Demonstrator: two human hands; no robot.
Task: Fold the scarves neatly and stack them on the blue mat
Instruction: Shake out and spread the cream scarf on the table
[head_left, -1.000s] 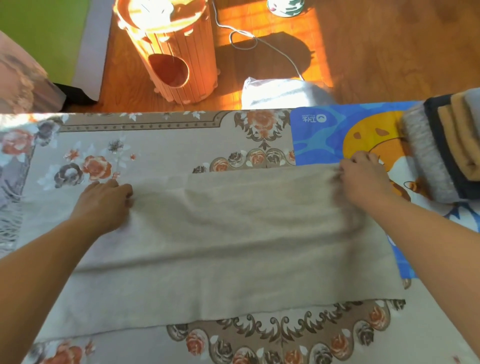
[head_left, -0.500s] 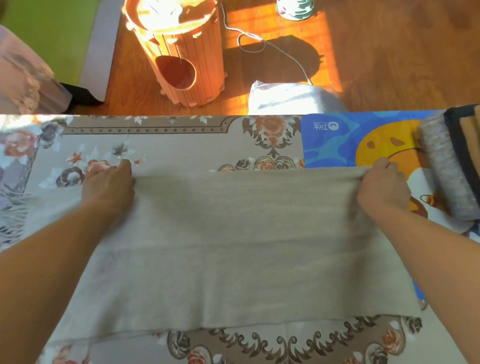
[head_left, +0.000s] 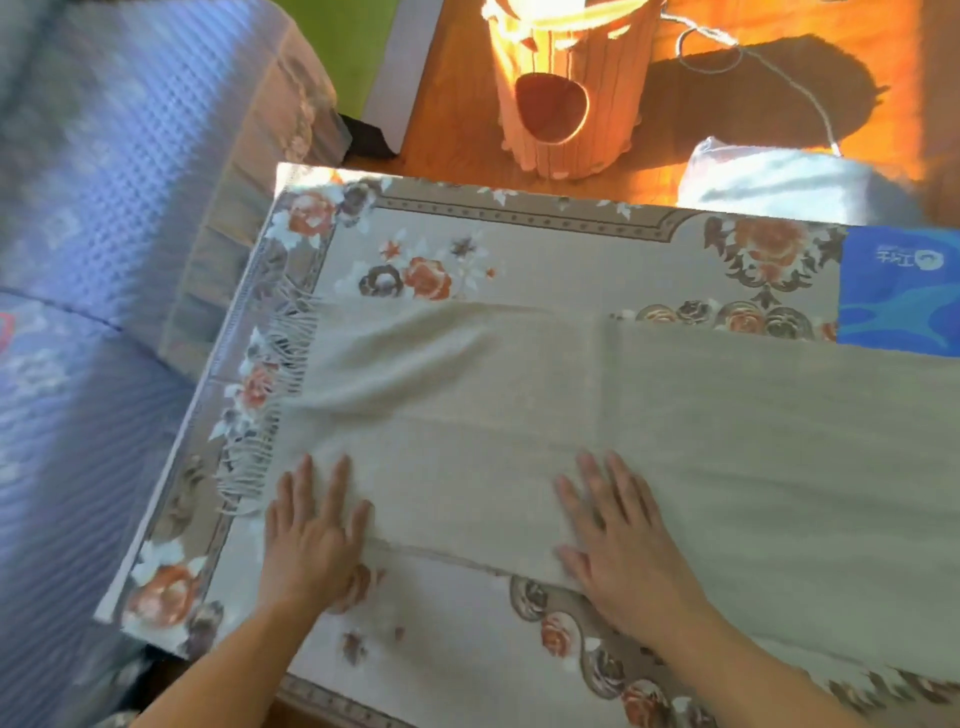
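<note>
Fingers of the left hand (head_left: 311, 535) are held straight, slightly spread, and pressed flat on the near edge of the beige scarf (head_left: 597, 431), close to its fringed end (head_left: 270, 410). Fingers of the right hand (head_left: 618, 540) are likewise extended and laid flat on the same near edge; nothing is gripped. The scarf is spread across the floral tablecloth (head_left: 519, 249), its right part reaching the frame edge. A corner of the blue mat (head_left: 898, 291) is seen at the far right. A wooden barrel stand (head_left: 561, 88) is noted on the floor beyond.
</note>
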